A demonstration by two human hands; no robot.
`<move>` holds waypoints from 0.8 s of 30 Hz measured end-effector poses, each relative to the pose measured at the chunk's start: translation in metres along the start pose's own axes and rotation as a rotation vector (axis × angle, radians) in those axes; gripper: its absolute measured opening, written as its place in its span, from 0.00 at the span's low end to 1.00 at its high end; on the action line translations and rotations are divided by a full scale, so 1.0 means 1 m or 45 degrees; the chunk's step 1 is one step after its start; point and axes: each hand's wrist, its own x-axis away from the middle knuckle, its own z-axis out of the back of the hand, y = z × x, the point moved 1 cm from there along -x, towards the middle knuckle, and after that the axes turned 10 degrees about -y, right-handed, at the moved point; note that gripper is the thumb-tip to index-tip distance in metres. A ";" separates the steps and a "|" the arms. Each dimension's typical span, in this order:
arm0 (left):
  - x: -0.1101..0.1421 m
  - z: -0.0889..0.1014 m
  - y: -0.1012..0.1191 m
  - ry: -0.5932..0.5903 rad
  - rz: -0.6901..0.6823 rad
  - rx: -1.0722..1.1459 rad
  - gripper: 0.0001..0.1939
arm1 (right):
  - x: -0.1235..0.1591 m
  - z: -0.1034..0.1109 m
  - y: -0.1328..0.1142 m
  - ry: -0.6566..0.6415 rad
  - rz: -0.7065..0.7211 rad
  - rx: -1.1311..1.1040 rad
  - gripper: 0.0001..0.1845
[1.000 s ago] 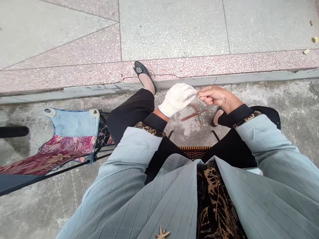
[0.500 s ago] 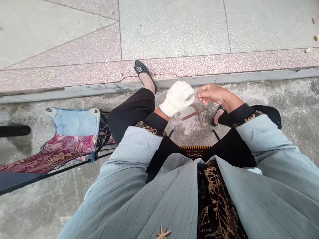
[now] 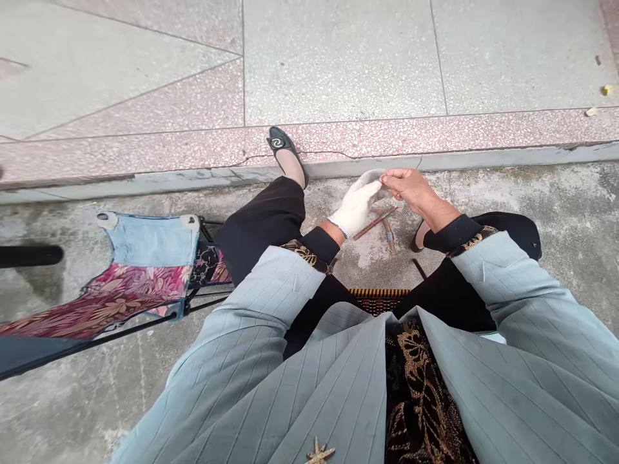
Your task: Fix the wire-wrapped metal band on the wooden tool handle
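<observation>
White knit glove (image 3: 355, 209) hides left fingers (image 3: 366, 195); right fingers (image 3: 391, 176) pinch its tip narrow; rusty rods (image 3: 374, 223) below.

A white knit glove (image 3: 355, 209), its fingertips pinched.

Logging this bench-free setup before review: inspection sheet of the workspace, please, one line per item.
Surface: rough, stained concrete ground.
Job's things: pale grey piece between the hands, kind unclear; two rust-brown rods lying on the ground below the hands.
Clutter: folding chair with patchwork cloth to the left; small yellowish bits on the paving, far right.
Hands: left hand in a white knit glove, touching the pale piece; right hand bare, its fingers at the pale piece.
Cables: nothing seen.
Surroundings: speckled terrazzo paving beyond a cracked pink step edge.
</observation>
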 end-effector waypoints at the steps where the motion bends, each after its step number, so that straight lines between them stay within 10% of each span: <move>1: -0.001 0.000 0.000 0.029 0.032 0.011 0.19 | -0.002 0.000 0.003 0.074 0.030 0.055 0.04; 17: 0.003 0.000 0.012 -0.023 0.172 0.125 0.20 | -0.001 -0.003 0.021 -0.080 0.057 -0.375 0.20; 24: 0.005 0.005 0.016 -0.098 0.213 0.029 0.16 | -0.005 0.024 0.002 -0.044 0.241 0.152 0.15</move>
